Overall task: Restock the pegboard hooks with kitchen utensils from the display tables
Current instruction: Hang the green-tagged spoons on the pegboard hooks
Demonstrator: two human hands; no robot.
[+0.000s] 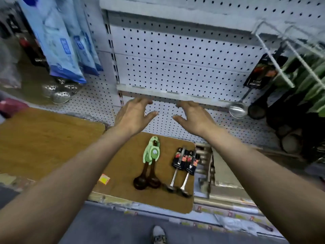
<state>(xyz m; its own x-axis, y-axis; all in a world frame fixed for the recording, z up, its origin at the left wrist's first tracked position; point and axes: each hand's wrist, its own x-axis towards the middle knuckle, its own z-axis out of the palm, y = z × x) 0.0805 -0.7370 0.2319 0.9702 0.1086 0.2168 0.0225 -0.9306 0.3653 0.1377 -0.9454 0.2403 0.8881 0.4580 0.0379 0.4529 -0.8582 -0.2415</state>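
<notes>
Head view: left hand (133, 113) and right hand (193, 117) are held empty, fingers spread, before the pegboard (175, 59); ladles (182, 171) lie below, awaiting hanging.

Even, fairly bright light is falling from above, casting only faint shadows. The wide lens is bending straight lines toward the edges. Motion blur is smearing the blue packets (59, 41) at far left and the wire hooks (288, 55) at far right. Glare is glinting off the hanging steel ladle (237, 110).

shop | pegboard (175, 55) wall | packaged ladles (184, 166) | shelf price labels (228, 213)
</notes>
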